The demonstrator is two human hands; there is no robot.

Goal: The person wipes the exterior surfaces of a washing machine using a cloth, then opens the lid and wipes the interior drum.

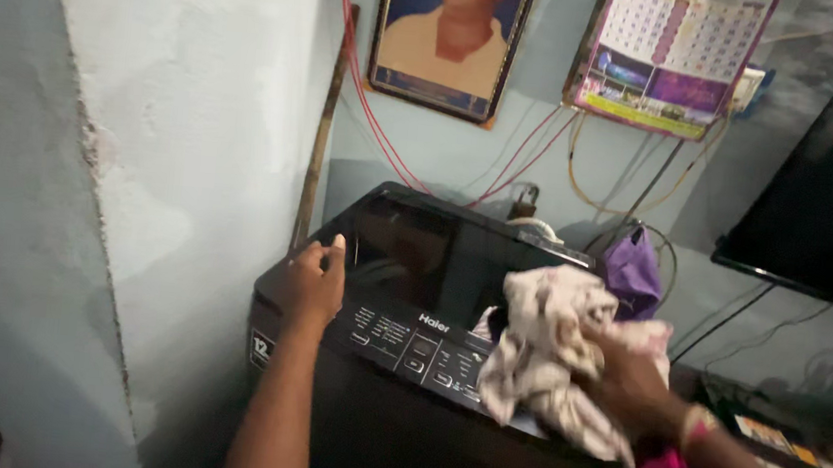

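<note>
A dark top-loading washing machine (404, 263) with a glossy closed lid stands against the wall. My left hand (314, 275) rests on its left front corner, fingers curled at the lid's edge, holding nothing. My right hand (628, 379) grips a bundle of pale patterned cloth (547, 343) that lies over the machine's right side and part of the control panel (418, 343). A pink band sits on my right wrist.
A purple cloth (631, 271) hangs behind the machine. Red and yellow wires run down the wall under a framed portrait (447, 33) and a calendar (673, 56). A dark flat screen (826, 197) is at the right. A wooden stick (324, 128) leans in the corner.
</note>
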